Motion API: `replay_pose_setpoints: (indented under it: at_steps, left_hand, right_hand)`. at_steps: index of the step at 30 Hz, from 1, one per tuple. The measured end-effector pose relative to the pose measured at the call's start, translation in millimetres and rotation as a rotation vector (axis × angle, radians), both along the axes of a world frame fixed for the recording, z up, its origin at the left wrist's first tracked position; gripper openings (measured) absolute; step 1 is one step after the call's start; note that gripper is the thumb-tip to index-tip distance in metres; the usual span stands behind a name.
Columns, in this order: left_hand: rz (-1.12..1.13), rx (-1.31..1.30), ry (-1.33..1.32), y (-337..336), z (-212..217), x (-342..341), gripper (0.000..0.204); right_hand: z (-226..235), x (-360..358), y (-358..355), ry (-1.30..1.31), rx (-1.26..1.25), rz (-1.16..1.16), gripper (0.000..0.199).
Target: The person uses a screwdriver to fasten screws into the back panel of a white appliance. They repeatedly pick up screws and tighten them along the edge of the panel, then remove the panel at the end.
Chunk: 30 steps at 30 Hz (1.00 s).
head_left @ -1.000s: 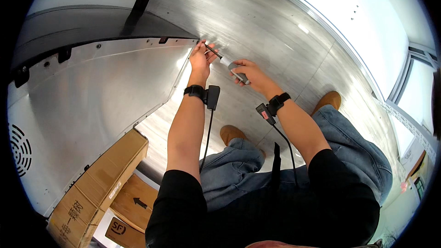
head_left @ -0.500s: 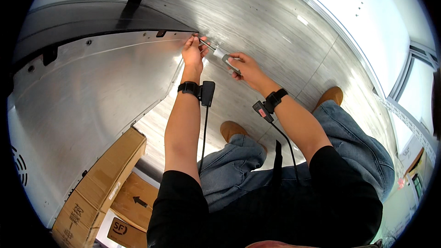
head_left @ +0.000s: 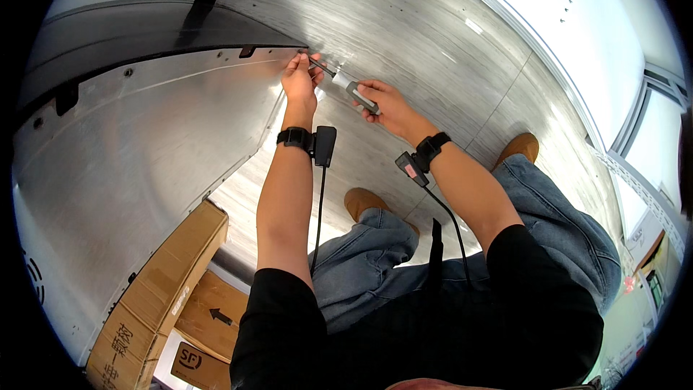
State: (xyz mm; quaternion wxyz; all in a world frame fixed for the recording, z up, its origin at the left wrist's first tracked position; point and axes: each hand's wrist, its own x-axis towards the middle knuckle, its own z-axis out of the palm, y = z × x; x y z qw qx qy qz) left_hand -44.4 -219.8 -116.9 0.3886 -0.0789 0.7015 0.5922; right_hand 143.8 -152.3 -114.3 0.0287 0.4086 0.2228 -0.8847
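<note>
A large silver sheet-metal panel (head_left: 144, 152) fills the left of the view, its upper edge running to a corner at top centre. My left hand (head_left: 299, 78) pinches that edge at the corner, next to the tip of a screwdriver. My right hand (head_left: 386, 105) grips the grey and white handle of the screwdriver (head_left: 346, 85), whose thin shaft points up-left to the panel edge by my left fingers. Both wrists wear black bands with small boxes and cables.
Brown cardboard boxes (head_left: 155, 296) lie at the lower left beside the panel. Grey wood-look floor (head_left: 433, 36) spreads behind my hands. My legs in blue jeans (head_left: 556, 224) and tan shoes (head_left: 364, 202) are below. A white wall and metal rail run along the right.
Both hands and the screwdriver stay at the panel's corner; the view has shifted, so they sit a little lower and more central in the picture.
</note>
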Motion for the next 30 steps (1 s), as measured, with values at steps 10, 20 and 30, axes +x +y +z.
replay_pose_setpoints:
  at_steps: [10,20,30]
  left_hand:
    - [0.154,-0.059,0.121,9,-17,10,0.018]
    - [0.194,-0.097,0.162,15,-24,7,0.012]
    - [0.186,0.017,0.079,18,-14,10,0.005]
  right_hand:
    - [-31,-17,-6,-0.173,0.914,0.304,0.056]
    - [-28,-15,-2,-0.137,0.865,0.432,0.053]
    - [-31,-12,16,-0.086,0.727,0.606,0.053]
